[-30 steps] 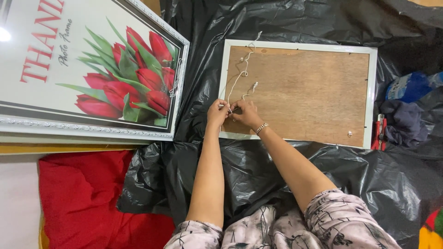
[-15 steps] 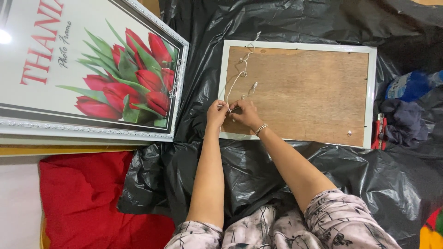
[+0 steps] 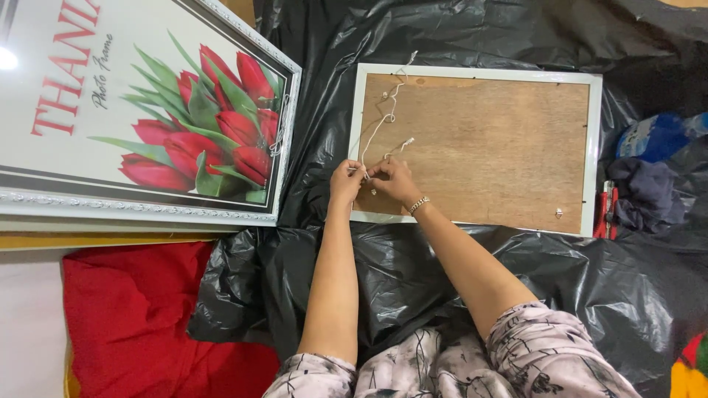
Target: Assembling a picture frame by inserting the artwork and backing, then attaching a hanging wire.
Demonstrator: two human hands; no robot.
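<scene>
A white picture frame [image 3: 594, 147] lies face down on black plastic sheeting, its brown backing board [image 3: 494, 144] showing. A thin white string [image 3: 382, 125] runs across the board's left part. My left hand [image 3: 346, 179] and my right hand [image 3: 394, 180] meet at the frame's near left edge, both pinching the string's end. A bracelet sits on my right wrist.
A large framed print of red tulips [image 3: 147, 110] lies at the left. Red cloth [image 3: 140, 317] lies at the lower left. Red-handled pliers [image 3: 608, 210], dark cloth [image 3: 649, 195] and a blue packet [image 3: 660, 136] rest at the frame's right. Black plastic sheeting [image 3: 413, 273] covers the floor.
</scene>
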